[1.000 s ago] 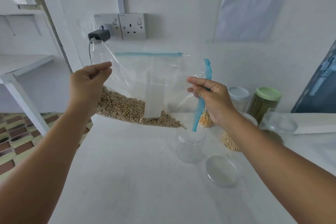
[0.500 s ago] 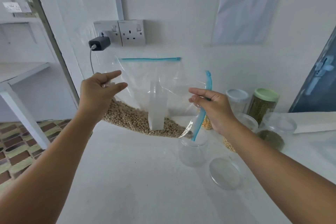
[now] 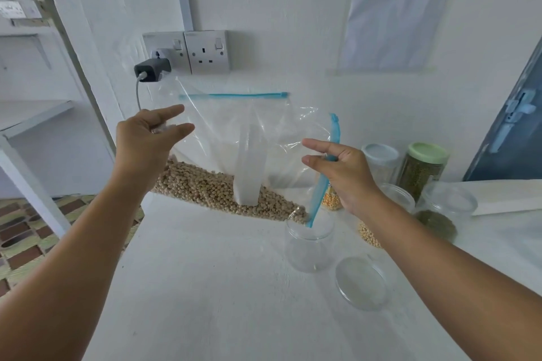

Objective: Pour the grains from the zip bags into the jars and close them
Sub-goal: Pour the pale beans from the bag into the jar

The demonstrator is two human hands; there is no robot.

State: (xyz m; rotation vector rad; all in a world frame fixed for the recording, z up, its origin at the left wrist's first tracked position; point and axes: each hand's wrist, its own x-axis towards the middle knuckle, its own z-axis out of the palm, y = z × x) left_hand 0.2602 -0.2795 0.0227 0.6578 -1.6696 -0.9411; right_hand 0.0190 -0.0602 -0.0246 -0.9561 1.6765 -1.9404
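A clear zip bag [image 3: 234, 138] with a blue zip strip hangs tilted above the white table, with pale beige grains [image 3: 211, 190] heaped along its lower edge. My left hand [image 3: 146, 138] pinches the bag's left corner. My right hand [image 3: 340, 173] pinches the open blue zip edge, whose lower end dips into the mouth of an empty clear jar [image 3: 309, 246]. Grains reach the bag's corner right at the jar's rim. The jar's clear lid [image 3: 362, 283] lies flat on the table beside it.
Behind my right hand stand a white-lidded jar [image 3: 381, 160], a green-lidded jar of dark green grains [image 3: 423, 171], and open jars with yellow [image 3: 366, 233] and green [image 3: 440, 217] grains. Wall sockets with a plugged charger [image 3: 152, 69] sit behind the bag. The table's left edge [image 3: 137, 223] drops to tiled floor.
Both hands lowered the bag toward the table. The zip end came down from above the jar into its mouth, and the grains slid toward that corner.
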